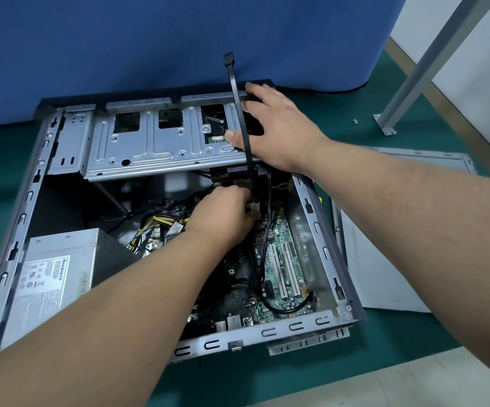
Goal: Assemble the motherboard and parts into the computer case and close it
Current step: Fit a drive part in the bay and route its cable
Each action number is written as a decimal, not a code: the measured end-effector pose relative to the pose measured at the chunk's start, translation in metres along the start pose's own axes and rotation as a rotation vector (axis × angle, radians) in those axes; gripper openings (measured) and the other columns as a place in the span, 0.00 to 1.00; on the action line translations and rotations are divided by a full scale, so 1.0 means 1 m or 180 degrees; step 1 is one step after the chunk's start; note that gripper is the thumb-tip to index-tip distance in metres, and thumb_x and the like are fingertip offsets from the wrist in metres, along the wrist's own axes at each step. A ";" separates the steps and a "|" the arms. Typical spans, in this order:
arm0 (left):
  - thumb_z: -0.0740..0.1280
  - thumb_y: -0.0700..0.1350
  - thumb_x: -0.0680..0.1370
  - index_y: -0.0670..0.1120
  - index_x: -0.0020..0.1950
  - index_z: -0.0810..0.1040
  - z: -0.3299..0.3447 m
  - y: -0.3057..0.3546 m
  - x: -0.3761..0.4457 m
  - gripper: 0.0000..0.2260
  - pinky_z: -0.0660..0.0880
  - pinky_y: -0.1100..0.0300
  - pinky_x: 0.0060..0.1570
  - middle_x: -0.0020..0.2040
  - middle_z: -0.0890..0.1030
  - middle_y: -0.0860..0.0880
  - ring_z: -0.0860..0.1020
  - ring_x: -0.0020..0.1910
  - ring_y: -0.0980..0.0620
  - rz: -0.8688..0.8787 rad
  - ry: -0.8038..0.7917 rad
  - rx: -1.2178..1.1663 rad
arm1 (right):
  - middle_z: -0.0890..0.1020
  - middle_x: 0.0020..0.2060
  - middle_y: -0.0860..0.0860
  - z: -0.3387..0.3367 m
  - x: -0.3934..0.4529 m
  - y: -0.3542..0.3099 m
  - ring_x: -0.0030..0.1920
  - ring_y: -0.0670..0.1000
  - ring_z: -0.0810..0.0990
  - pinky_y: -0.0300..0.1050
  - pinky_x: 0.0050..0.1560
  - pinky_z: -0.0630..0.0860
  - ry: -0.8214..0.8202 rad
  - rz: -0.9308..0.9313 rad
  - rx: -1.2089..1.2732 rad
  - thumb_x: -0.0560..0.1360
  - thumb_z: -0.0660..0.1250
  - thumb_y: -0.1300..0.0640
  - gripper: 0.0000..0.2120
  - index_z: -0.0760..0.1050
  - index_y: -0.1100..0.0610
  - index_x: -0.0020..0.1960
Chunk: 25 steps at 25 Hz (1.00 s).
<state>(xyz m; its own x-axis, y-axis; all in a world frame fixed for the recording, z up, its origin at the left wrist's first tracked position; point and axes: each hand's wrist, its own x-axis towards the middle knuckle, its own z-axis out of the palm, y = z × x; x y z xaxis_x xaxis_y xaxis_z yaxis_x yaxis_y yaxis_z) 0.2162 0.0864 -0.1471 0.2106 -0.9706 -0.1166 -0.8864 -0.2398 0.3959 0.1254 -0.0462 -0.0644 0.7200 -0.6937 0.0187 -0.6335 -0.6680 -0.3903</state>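
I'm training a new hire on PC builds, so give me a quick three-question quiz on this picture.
1. True or false: the case is already closed.
2. Which hand rests on the drive cage? A left, B right.
3. Fill in: a flat black ____ sticks up past the right hand.

Key: 1 false, the side panel lies beside it. 2 B; the left hand reaches in over the motherboard. 3 cable.
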 end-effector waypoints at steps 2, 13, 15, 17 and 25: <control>0.68 0.51 0.77 0.51 0.33 0.61 0.003 0.001 -0.002 0.19 0.64 0.54 0.36 0.32 0.65 0.52 0.77 0.43 0.37 -0.0017 0.0082 0.0109 | 0.54 0.83 0.46 0.000 0.000 0.000 0.82 0.48 0.47 0.50 0.81 0.50 0.0006 -0.0008 0.0012 0.79 0.61 0.33 0.35 0.65 0.50 0.79; 0.65 0.48 0.77 0.50 0.34 0.59 -0.002 0.008 -0.003 0.17 0.65 0.54 0.37 0.31 0.64 0.52 0.79 0.45 0.36 0.0097 0.0026 0.0329 | 0.53 0.83 0.47 0.003 0.003 0.002 0.82 0.49 0.47 0.54 0.82 0.50 0.0002 -0.0053 -0.0115 0.79 0.60 0.32 0.35 0.64 0.50 0.80; 0.65 0.47 0.77 0.50 0.34 0.60 -0.003 0.009 -0.006 0.17 0.66 0.54 0.37 0.32 0.65 0.52 0.79 0.45 0.36 0.0024 -0.0013 0.0341 | 0.54 0.83 0.46 0.003 0.003 0.003 0.82 0.49 0.47 0.53 0.82 0.50 0.0014 -0.0053 -0.0095 0.79 0.60 0.32 0.35 0.64 0.50 0.80; 0.65 0.48 0.78 0.50 0.38 0.64 -0.008 0.013 -0.006 0.13 0.68 0.54 0.39 0.37 0.73 0.48 0.80 0.49 0.36 -0.0091 -0.0211 0.0295 | 0.54 0.83 0.46 0.004 0.002 0.003 0.82 0.49 0.47 0.52 0.82 0.50 0.0018 -0.0050 -0.0065 0.79 0.60 0.31 0.35 0.65 0.49 0.79; 0.62 0.54 0.82 0.53 0.67 0.77 -0.072 -0.006 -0.064 0.15 0.78 0.51 0.58 0.61 0.81 0.53 0.79 0.60 0.49 0.0505 0.0059 -0.0155 | 0.54 0.83 0.45 0.005 0.003 0.005 0.82 0.48 0.47 0.51 0.82 0.50 0.0026 -0.0028 0.0015 0.78 0.61 0.32 0.35 0.66 0.49 0.79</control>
<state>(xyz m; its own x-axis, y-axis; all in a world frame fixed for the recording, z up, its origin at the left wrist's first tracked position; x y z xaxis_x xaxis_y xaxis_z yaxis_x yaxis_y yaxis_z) 0.2380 0.1484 -0.0764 0.0774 -0.9965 -0.0325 -0.8882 -0.0838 0.4518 0.1260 -0.0497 -0.0710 0.7231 -0.6901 0.0298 -0.6258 -0.6728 -0.3946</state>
